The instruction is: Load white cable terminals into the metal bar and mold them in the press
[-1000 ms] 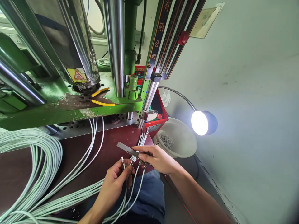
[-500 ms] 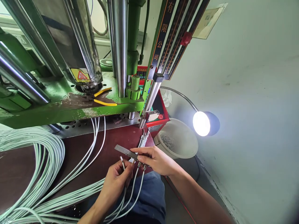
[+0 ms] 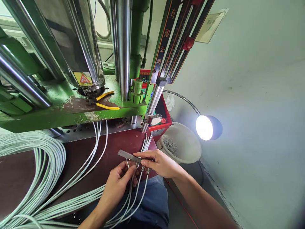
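Observation:
My right hand (image 3: 158, 162) is closed on a flat grey metal bar (image 3: 127, 155), thumb on the near side and fingers on the far side. White cables (image 3: 145, 183) with metal ends hang down from the bar below my right fingers. My left hand (image 3: 121, 176) pinches another white cable (image 3: 128, 163) just under its metal tip, close to the underside of the bar. Whether that tip touches the bar I cannot tell. Behind the bar, a bunch of cable ends (image 3: 147, 143) lies on the dark red table (image 3: 119, 140).
A green press (image 3: 71, 116) stands ahead, with yellow-handled pliers (image 3: 107, 106) on its plate. Coiled white cable (image 3: 54, 159) fills the left. To the right are a white bucket (image 3: 190, 143) holding small scraps, a lit lamp (image 3: 204, 128) and a red control box (image 3: 164, 124).
My left hand has brought the cable tip a little right and up, nearer the bar, and the tip is more upright. My right hand and the bar have hardly moved.

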`<act>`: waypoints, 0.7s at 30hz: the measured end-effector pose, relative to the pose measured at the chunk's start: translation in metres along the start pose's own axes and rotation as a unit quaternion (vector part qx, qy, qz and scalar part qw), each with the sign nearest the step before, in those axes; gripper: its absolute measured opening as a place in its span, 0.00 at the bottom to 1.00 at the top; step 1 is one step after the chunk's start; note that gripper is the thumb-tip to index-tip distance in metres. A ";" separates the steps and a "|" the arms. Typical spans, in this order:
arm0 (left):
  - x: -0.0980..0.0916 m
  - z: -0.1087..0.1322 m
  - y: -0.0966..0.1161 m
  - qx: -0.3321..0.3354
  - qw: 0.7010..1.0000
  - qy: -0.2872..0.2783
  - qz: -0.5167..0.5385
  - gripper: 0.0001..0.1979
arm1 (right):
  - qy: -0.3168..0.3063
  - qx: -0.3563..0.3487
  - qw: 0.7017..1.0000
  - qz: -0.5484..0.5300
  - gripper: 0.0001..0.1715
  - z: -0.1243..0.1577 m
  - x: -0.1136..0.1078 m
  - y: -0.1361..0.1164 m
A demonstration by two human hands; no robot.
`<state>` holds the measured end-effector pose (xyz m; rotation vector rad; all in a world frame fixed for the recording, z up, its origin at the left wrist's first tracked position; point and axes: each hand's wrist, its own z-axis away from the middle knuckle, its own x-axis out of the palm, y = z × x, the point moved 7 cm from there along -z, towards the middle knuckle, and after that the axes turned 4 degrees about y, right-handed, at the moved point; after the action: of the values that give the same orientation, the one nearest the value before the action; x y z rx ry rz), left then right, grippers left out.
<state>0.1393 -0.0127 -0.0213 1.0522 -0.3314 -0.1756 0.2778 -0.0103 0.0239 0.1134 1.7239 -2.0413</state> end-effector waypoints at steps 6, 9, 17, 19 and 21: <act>-0.010 0.002 0.009 0.026 0.998 0.044 0.021 0.15 | 0.024 0.014 0.999 -0.023 0.23 0.002 -0.013 0.002; -0.012 0.000 0.017 0.076 0.995 0.041 -0.054 0.15 | 0.022 0.018 0.999 -0.032 0.23 0.004 -0.014 0.003; -0.009 0.000 0.011 0.062 0.995 0.033 -0.075 0.16 | 0.031 0.019 0.997 -0.069 0.23 0.004 -0.015 0.004; -0.009 0.000 0.012 0.060 0.996 0.031 -0.059 0.18 | 0.042 0.017 0.996 -0.073 0.23 0.005 -0.015 0.003; -0.008 0.000 0.014 0.063 0.996 0.023 -0.053 0.17 | 0.052 0.011 0.996 -0.068 0.22 0.005 -0.016 0.000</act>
<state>0.1319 -0.0032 -0.0109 1.1983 -0.2471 -0.2275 0.2930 -0.0107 0.0306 0.1141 1.8158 -2.1883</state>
